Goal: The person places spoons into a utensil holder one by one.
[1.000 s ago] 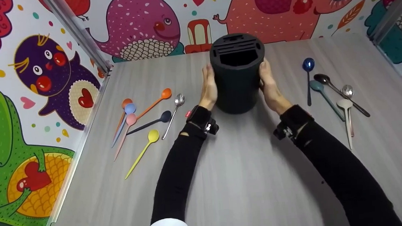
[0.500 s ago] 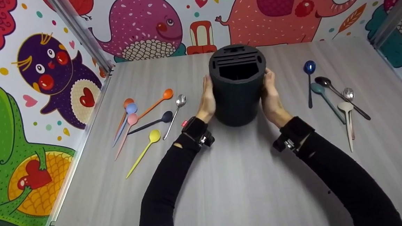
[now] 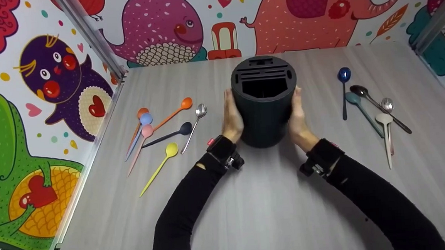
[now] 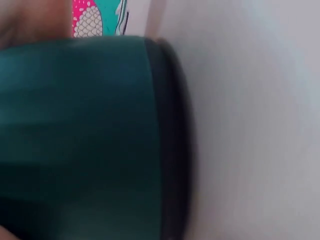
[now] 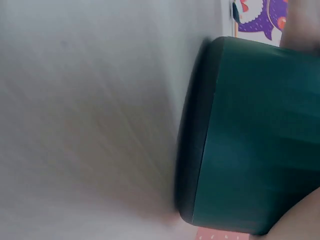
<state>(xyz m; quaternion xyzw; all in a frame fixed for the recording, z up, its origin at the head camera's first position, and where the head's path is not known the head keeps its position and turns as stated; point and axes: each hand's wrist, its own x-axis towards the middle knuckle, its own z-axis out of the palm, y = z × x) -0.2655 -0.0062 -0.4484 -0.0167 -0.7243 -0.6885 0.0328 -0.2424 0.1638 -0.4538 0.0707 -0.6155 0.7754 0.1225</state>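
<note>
Between both hands stands a dark green cylindrical utensil holder (image 3: 265, 122), upright, its black slotted top with one large opening facing up. My left hand (image 3: 232, 116) grips its left side, and my right hand (image 3: 298, 121) grips the right side. Fingers on the far side are partly hidden by the holder. The left wrist view shows the green wall (image 4: 80, 140) and dark base close to the table; whether they touch, I cannot tell. From the right wrist, the same wall (image 5: 260, 135) appears with part of the hand beside it.
Several colourful spoons lie left, including a yellow spoon (image 3: 172, 149), a pink spoon (image 3: 146, 131) and a silver spoon (image 3: 200, 111). At right are more, including a blue spoon (image 3: 344, 75) and a cream spoon (image 3: 384, 119). Cartoon-printed walls (image 3: 231, 8) border the grey table (image 3: 265, 199).
The utensil holder has come down and toward me, held in both hands throughout. The spoons lie where they were; the head view has shifted slightly.
</note>
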